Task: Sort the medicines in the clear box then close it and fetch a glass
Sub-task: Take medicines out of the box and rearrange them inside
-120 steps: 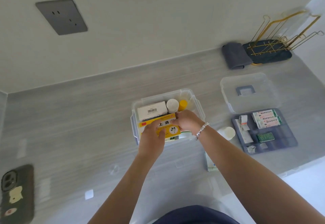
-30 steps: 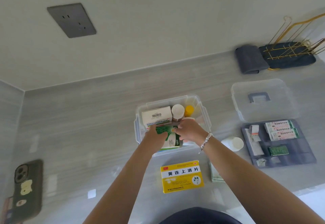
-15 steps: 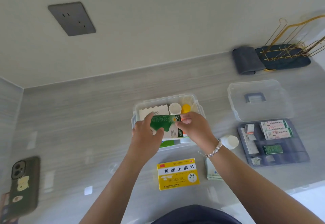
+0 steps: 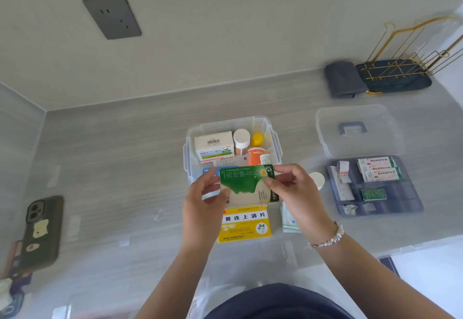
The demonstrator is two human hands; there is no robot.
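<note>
Spanning both hands (image 4: 253,201): green box (image 4: 244,180).

Scene showing bright, even, diffuse daylight; brightest patch glaring white at lower right corner. Shadows staying soft and faint on counter (image 4: 112,158). Wide-angle lens bending wall line and stretching edges. Phone (image 4: 42,231) at left edge appearing smeared. Overall focus looking slightly soft; small print on boxes blurring.

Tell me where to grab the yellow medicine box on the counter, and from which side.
Take the yellow medicine box by its two short ends, coming from above. It lies flat, label up, on the counter; the left hand overlaps its left end.
</note>
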